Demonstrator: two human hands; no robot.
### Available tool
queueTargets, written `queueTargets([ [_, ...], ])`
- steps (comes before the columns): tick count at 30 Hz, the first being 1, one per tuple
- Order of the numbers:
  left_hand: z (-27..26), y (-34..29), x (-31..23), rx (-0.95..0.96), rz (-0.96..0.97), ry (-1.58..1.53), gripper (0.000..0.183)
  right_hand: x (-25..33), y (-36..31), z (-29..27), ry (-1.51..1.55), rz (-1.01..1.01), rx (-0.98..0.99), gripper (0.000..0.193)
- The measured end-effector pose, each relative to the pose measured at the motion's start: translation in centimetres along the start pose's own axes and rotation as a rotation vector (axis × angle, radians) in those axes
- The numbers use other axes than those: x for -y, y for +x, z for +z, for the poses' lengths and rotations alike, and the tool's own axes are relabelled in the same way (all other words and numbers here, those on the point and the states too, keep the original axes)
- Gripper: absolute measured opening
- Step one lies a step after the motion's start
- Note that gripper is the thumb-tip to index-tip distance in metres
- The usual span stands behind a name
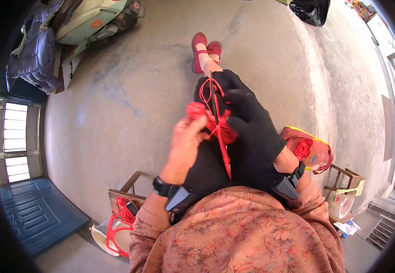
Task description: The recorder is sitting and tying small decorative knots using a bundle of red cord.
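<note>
Cord (195,110) gripped over black-clad lap (205,161)

Red and bunched (part of it blurred), the cord is held mid-view by the closed fingers of the left hand (184,141). Beside it at 3 o'clock, the right hand (254,119), black-gloved, is bent; whether it grips cannot be told. A red braid (223,152) is hung toward 6 o'clock, and a dark rod (214,99) is pointed toward 12.

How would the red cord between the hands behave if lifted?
The red cord would probably hang floppy, since its thin loop curves freely. Being slender, it's probably light. The braided-looking strand may flex less, looking thicker and straighter.
</note>
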State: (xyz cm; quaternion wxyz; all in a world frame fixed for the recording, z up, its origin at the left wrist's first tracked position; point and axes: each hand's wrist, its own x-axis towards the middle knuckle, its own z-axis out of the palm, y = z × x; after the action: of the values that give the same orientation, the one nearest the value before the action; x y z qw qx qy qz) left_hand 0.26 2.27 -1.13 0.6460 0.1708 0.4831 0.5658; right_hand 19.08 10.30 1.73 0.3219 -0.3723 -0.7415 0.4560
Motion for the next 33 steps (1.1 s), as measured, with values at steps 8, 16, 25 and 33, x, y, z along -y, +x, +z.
queueTargets([
  [8,-1.7,-11.4,-13.6,0.205,0.384,-0.264,0.026,4.0,1.1,-0.4,-0.183,-0.146,-0.260,0.062],
  [16,-2.6,-16.2,-17.0,0.070,0.669,-0.084,0.017,8.2,0.0,-1.8,0.302,-0.105,0.522,0.013],
  [25,0.4,-5.2,-3.7,-0.058,0.324,0.638,0.024,7.6,-6.9,-2.9,0.926,0.227,0.249,0.013],
  [33,2.9,-2.9,-0.4,-0.192,0.342,1.037,0.031,8.4,-7.5,-4.9,0.691,0.240,0.326,0.001],
])
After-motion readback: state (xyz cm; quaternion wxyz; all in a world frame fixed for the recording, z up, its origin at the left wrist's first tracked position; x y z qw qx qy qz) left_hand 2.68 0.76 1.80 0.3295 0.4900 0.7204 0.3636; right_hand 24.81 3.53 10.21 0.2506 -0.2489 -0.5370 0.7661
